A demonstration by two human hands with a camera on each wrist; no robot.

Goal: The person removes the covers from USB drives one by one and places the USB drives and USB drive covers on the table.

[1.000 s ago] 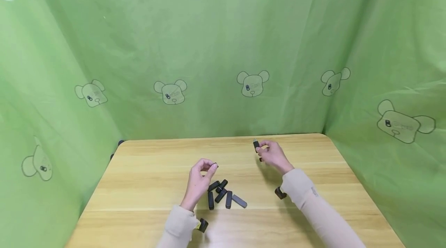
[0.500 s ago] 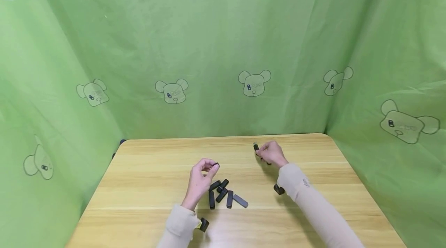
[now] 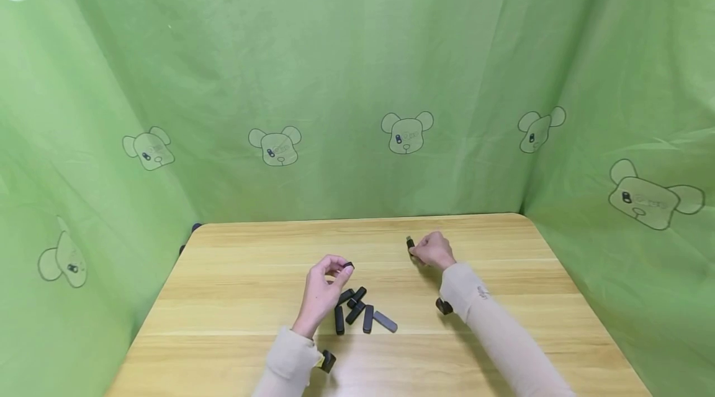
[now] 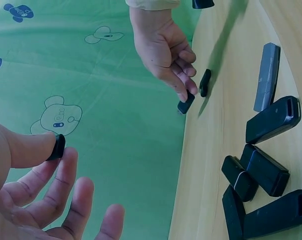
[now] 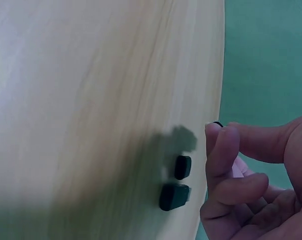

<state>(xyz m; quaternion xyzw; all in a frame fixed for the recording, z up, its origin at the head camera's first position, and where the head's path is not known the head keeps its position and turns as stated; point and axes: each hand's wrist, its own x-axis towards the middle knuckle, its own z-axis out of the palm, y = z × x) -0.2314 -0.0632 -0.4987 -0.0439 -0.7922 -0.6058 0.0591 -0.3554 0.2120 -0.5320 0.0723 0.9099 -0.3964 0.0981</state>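
Pointing plug (image 3: 408, 238) away, black USB stick (image 3: 410, 244), long axis near to far

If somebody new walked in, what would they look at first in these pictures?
Probably the green curtain with its animal faces, behind the table and along both sides. Then maybe the dark sticks bunched on the table. Left of them, the left hand pinches a tiny black piece; toward the far edge, the right hand pinches a black stick.
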